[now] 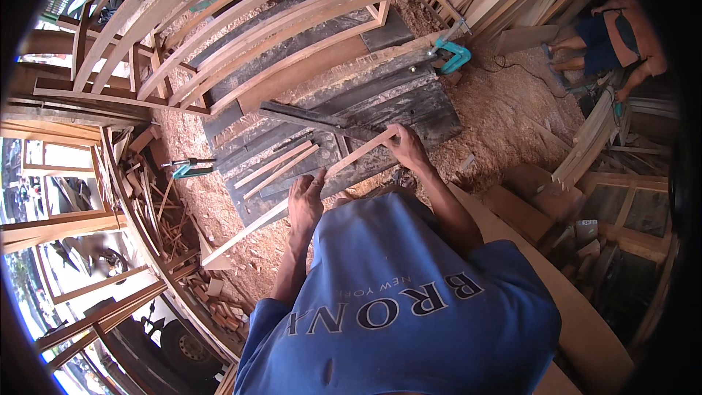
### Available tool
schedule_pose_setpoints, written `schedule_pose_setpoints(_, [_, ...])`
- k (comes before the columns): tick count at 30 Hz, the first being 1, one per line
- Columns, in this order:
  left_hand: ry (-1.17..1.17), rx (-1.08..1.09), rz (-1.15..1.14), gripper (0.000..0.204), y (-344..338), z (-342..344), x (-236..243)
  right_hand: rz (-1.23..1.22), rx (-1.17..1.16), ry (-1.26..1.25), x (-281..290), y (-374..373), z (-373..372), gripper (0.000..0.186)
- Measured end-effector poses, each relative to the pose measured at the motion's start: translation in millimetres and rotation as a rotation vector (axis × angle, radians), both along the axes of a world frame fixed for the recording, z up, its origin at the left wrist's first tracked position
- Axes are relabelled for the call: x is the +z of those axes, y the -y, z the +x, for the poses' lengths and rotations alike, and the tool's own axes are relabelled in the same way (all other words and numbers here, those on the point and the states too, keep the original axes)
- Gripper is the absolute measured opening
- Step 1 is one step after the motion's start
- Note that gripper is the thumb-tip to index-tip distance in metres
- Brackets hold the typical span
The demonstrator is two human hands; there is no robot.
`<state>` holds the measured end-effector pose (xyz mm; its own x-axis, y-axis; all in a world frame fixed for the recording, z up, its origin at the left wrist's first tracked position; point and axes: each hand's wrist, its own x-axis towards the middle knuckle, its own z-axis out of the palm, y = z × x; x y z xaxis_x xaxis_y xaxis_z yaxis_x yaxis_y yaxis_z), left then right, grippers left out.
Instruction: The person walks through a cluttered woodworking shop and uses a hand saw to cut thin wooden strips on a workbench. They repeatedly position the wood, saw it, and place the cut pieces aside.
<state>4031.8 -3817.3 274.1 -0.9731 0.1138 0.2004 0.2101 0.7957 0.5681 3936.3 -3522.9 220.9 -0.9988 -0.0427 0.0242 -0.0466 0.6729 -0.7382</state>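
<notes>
A long, thin wooden strip (360, 157) lies slantwise before me, its far left end reaching past the bench edge. My right hand (408, 149) is closed round its upper right end. Farther down the strip, my left hand (305, 200) grips it, thumb and fingers closed about the wood. Beneath both hands is a dark, worn workbench (431, 111) dusted with shavings. Two shorter wooden strips (282, 170) rest on it, just beyond my left hand. A dark straight bar (311, 116) lies across the bench, near the strip's upper end.
Large curved wooden frames (292, 11) stand across the far side. A teal clamp (455, 57) sits at the bench's far right corner, another teal clamp (191, 169) at its left. Scrap wood (164, 208) is heaped at left. A co-worker (618, 40) bends over boards at right.
</notes>
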Motion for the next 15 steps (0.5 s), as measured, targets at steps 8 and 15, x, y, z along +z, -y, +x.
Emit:
schedule_pose_setpoints(8, [0.009,-0.064,0.007,0.053,-1.2,26.3,-21.3,0.574,0.368,0.030,-69.8,26.2,-14.3,0.069])
schedule_pose_setpoints(15, [-0.031,-0.068,0.028,0.051,-10.0,29.5,-35.0,0.174,0.226,0.267,-50.8,-18.6,-0.1,0.063])
